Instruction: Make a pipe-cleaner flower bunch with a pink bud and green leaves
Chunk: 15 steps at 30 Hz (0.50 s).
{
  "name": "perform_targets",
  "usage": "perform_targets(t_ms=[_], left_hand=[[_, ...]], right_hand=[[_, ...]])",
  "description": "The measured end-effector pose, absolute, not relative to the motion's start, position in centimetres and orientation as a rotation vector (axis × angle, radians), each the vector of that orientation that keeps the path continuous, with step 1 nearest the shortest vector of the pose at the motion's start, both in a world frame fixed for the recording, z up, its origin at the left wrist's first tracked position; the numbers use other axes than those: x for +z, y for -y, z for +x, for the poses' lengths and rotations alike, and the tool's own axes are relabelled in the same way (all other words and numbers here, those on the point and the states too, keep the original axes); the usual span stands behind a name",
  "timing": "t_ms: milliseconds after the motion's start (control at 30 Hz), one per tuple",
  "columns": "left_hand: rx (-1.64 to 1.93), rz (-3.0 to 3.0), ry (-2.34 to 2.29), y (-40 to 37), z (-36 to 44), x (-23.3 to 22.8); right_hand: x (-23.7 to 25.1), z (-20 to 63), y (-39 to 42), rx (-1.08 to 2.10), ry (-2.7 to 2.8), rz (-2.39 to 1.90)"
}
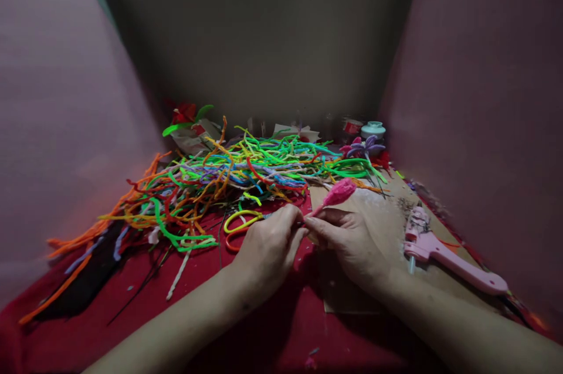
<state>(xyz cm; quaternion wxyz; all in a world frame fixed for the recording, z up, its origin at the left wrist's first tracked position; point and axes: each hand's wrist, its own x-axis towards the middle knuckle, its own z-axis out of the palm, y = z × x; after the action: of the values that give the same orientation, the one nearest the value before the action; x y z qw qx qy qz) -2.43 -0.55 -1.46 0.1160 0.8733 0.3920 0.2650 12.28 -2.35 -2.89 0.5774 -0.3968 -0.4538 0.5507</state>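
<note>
Both hands pinched a pink pipe-cleaner bud.

The left hand (pixel 269 245) and right hand (pixel 352 245) met fingertip to fingertip, gripping the stem of the pink bud (pixel 338 192) above the red surface (pixel 272 327), just before the pipe-cleaner heap (pixel 229 177); a pink glue gun (pixel 444 254) lay to the right.

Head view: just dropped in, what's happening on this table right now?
A person works at a red cloth with bare hands. The left hand and right hand meet fingertip to fingertip, pinching the stem of a pink pipe-cleaner bud that points up and away. A tangled heap of coloured pipe cleaners lies behind the hands. A pink glue gun rests on cardboard to the right, untouched.
</note>
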Motion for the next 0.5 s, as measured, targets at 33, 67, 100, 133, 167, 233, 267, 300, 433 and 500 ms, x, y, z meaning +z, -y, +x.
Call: perform_targets(t_ms=[33,67,100,133,167,233,267,300,433,500], left_hand=[[0.801,2.618,-1.147,0.5,-2.4,-1.8],[0.825,2.673,-1.140,0.4,-2.4,-2.0],[0.848,2.719,-1.128,0.3,-2.4,-2.3],[0.873,2.755,-1.111,0.3,-2.4,-2.4],[0.899,2.779,-1.095,0.2,-2.4,-2.6],[0.945,2.795,-1.074,0.2,-2.5,-2.8],[0.960,2.791,-1.067,0.2,-2.5,-2.9],[0.973,2.783,-1.062,0.2,-2.5,-2.9],[1.015,2.717,-1.049,0.2,-2.5,-3.1],[1.038,2.654,-1.055,0.3,-2.5,-3.1]], right_hand=[[-2.9,12.3,2.3,1.292,1.057,-0.922],[-2.9,12.3,2.3,1.291,1.051,-0.918],[-2.9,12.3,2.3,1.289,1.048,-0.921],[-3.0,12.3,2.3,1.286,1.049,-0.927],[-3.0,12.3,2.3,1.284,1.050,-0.932],[-3.1,12.3,2.3,1.290,1.048,-0.935],[-3.2,12.3,2.3,1.294,1.047,-0.937],[-3.2,12.3,2.3,1.295,1.041,-0.939],[-3.1,12.3,2.2,1.313,1.045,-0.949],[-2.9,12.3,2.2,1.325,1.072,-0.956]])
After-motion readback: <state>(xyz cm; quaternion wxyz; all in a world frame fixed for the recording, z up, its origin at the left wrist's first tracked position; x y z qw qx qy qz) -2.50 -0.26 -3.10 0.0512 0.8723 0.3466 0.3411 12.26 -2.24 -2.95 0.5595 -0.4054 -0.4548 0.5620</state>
